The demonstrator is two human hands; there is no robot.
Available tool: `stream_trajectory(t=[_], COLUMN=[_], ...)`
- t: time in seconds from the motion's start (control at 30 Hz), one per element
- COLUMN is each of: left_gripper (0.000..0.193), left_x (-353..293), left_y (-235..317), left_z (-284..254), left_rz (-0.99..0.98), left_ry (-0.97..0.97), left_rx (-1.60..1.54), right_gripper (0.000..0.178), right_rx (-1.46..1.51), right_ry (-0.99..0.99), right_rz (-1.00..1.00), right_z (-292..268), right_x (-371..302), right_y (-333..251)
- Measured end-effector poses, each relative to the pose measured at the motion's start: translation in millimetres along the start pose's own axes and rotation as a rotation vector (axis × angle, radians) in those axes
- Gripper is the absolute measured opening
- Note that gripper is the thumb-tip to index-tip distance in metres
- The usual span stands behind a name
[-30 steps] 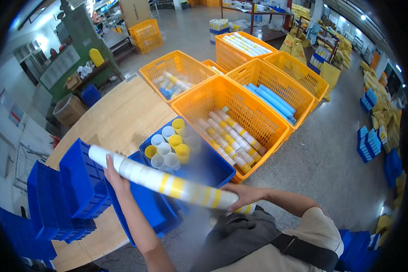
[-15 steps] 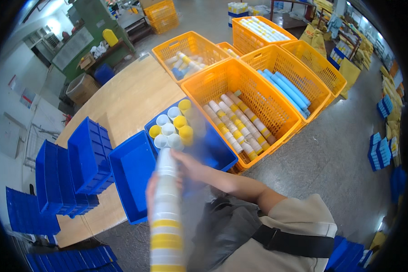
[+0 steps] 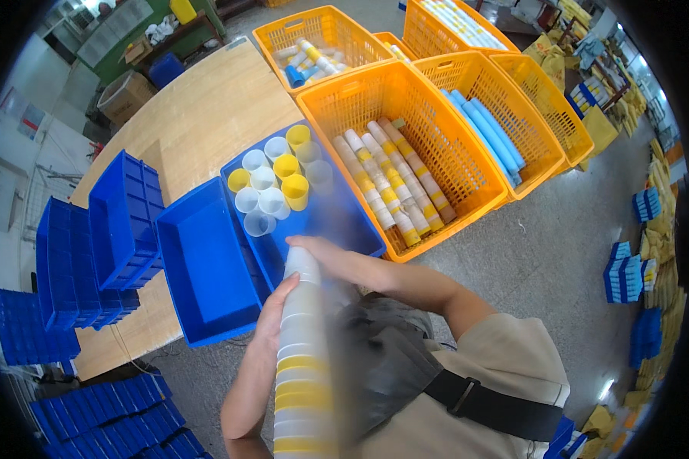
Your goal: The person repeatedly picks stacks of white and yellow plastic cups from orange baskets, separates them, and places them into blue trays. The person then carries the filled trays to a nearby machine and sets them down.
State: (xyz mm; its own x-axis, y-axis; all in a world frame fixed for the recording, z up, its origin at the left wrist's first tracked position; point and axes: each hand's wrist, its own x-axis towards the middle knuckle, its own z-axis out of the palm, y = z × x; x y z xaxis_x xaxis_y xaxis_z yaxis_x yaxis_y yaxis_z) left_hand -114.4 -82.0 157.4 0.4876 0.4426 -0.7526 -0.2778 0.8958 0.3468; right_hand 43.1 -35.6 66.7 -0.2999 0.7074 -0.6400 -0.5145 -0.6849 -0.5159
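Well, a blue tray (image 3: 292, 222) holds cups (image 3: 272, 203) (some yellow).

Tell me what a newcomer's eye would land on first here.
Probably the long stack of nested white and yellow cups, running from mid-picture to the lower edge, with the left hand and right hand at its upper end. Next, the cluster of standing cups in the blue tray just beyond the hands. Then the big orange crate right of that tray, with more cup stacks lying inside.
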Motion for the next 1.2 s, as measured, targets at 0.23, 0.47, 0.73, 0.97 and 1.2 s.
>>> stream_trajectory(t=[0.23,0.47,0.73,0.97,1.2], left_gripper=[0.065,0.065,0.062,0.063,0.066], left_x=[3.0,21.0,6.8,-15.1,-27.2], left_y=[0.3,-0.5,17.2,3.1,-18.4], left_z=[11.1,3.4,4.0,-8.1,-27.3], left_rz=[0.137,0.14,0.141,0.175,0.133], left_ry=[-0.113,-0.138,0.074,0.074,0.009], left_rx=[-0.172,-0.182,-0.098,-0.197,-0.293], right_gripper=[0.057,0.058,0.069,0.062,0.069], right_rx=[0.155,0.08,0.507,0.168,0.028], right_ry=[-0.194,-0.287,-0.135,-0.298,-0.367], right_rz=[-0.035,-0.09,-0.011,-0.046,0.053], right_z=[-23.1,-25.7,-27.8,-6.5,0.5], right_x=[-6.0,-12.9,27.8,16.3,3.2], right_y=[-8.1,0.2,-5.3,11.3,22.6])
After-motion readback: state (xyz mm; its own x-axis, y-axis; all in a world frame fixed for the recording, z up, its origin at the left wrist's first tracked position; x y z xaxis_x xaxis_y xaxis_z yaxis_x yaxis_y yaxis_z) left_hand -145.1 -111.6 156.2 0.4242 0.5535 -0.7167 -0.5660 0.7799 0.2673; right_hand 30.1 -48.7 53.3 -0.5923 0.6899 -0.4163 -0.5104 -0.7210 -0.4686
